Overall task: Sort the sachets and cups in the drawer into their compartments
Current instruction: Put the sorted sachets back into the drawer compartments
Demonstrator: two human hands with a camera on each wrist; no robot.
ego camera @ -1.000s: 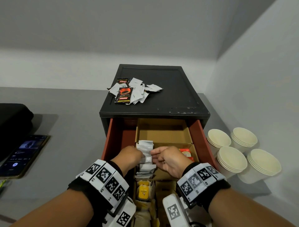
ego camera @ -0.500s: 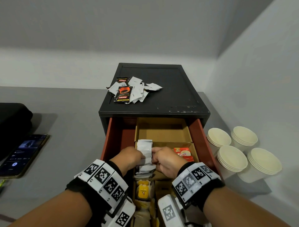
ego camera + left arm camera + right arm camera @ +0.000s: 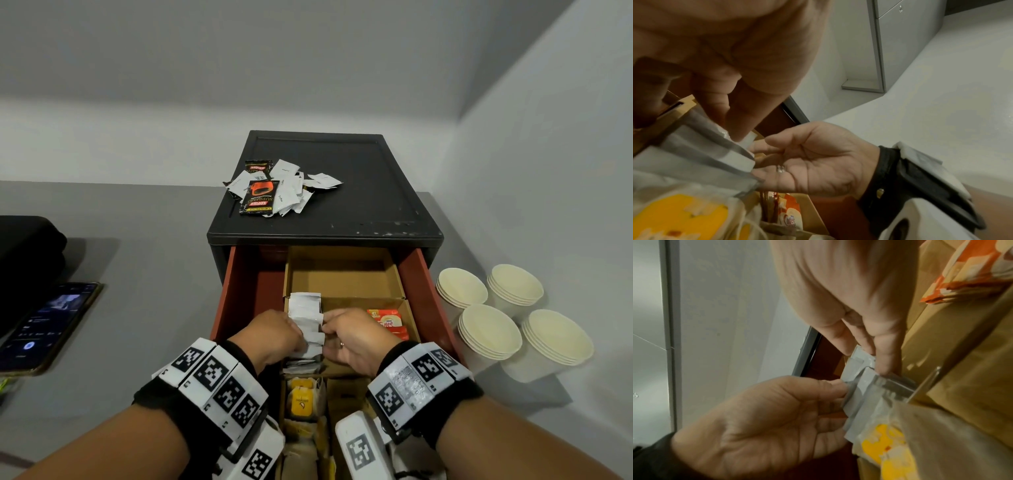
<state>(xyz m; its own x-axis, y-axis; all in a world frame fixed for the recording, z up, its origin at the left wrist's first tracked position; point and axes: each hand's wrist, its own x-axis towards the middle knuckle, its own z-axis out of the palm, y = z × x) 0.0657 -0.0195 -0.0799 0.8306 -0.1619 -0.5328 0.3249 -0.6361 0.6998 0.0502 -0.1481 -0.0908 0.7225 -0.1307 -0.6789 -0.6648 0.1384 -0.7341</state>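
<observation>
Both hands squeeze a row of white sachets (image 3: pixel 306 317) standing on edge in the drawer (image 3: pixel 416 284): left hand (image 3: pixel 274 337) pinches its left side, right hand (image 3: pixel 352 337) its right. Plain white, crinkled paper packets. Orange sachets (image 3: pixel 388 320) right of them.

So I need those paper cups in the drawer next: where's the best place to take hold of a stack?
Take the nearest stack of paper cups around its side wall just under the rims, coming from above and the drawer side. The stacks stand upright, mouths up, crowded against the wall, so that side looks the most open for a grip.
</observation>
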